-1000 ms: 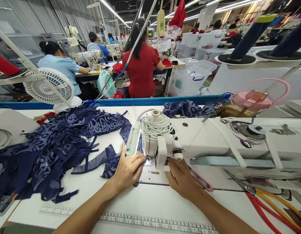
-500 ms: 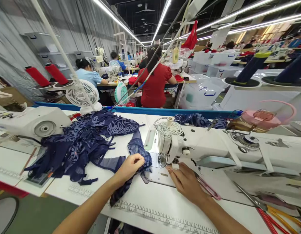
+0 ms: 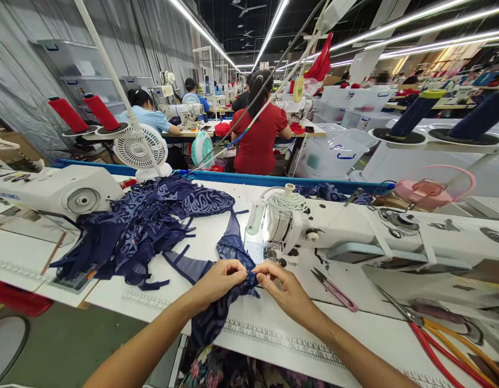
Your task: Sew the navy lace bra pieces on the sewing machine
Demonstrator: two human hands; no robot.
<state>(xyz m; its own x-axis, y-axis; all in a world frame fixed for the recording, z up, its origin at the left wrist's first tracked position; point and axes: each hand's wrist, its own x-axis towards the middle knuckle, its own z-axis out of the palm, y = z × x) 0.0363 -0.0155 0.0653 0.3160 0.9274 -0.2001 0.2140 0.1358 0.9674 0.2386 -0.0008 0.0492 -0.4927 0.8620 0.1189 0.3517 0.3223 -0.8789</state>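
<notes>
Navy patterned fabric [image 3: 233, 250] lies in front of the sewing machine [image 3: 338, 218], and part of it hangs over the table's front edge. My left hand [image 3: 219, 280] pinches the fabric between thumb and fingers. Close beside it, my right hand [image 3: 279, 283] pinches the same piece at its right edge, the fingertips of both hands nearly touching. Both hands are just left of and in front of the needle area, whose lamp is lit. A big heap of navy pieces [image 3: 140, 226] spreads over the table to the left.
Pink-handled snips [image 3: 336, 291] and large scissors [image 3: 425, 323] lie to the right. A second machine [image 3: 59, 188] stands at the left, beside a white fan [image 3: 140, 148]. Printed rulers [image 3: 274, 342] run along the front edge. A person in red [image 3: 255, 137] sits ahead.
My right hand has moved left from beside the presser foot and now grips the fabric. The fabric has come slightly away from the needle. The view has shifted a little.
</notes>
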